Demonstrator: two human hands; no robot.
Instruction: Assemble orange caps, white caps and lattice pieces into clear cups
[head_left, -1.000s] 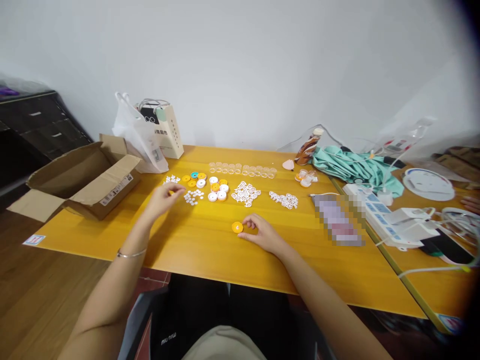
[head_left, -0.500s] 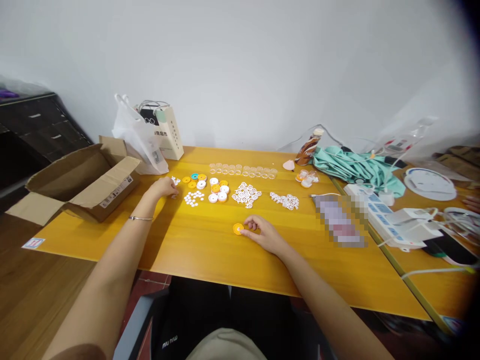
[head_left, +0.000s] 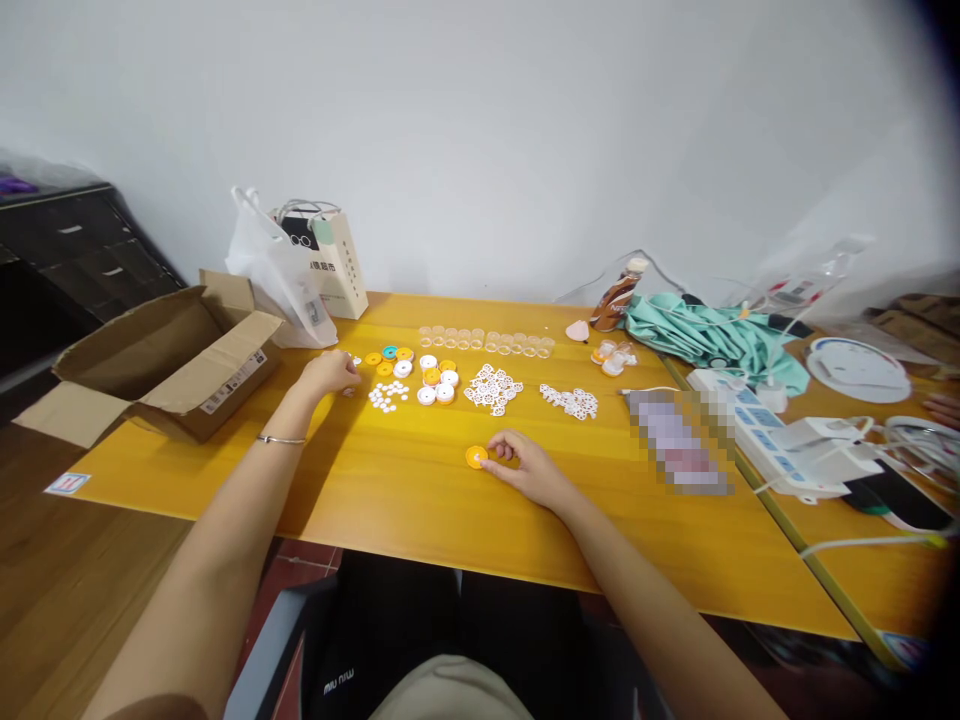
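My left hand (head_left: 328, 374) is at the left of the table with its fingers curled down and drawn together. A few small white pieces (head_left: 356, 360) lie partly behind it; whatever is between its fingertips is too small to make out. Nearer the table's front, my right hand (head_left: 525, 468) grips the edge of a round orange disc (head_left: 475, 458) between thumb and finger. The disc has a small pale spot at its middle. Between the hands lie small white round pieces (head_left: 386, 397), orange and white wheel-like discs (head_left: 437, 392), and white openwork gear-like pieces (head_left: 493, 390).
A row of clear round cups (head_left: 480, 341) stands farther back. At left are an open cardboard box (head_left: 202, 350), a plastic bag (head_left: 277, 270) and a paper bag (head_left: 341, 265). To the right are a bottle (head_left: 619, 295), a green umbrella (head_left: 705, 330) and a white power strip (head_left: 765, 440).
My left hand has shifted slightly over the small white pieces, covering more of them, with its fingers drawn in. My right hand and the orange disc stay in place.
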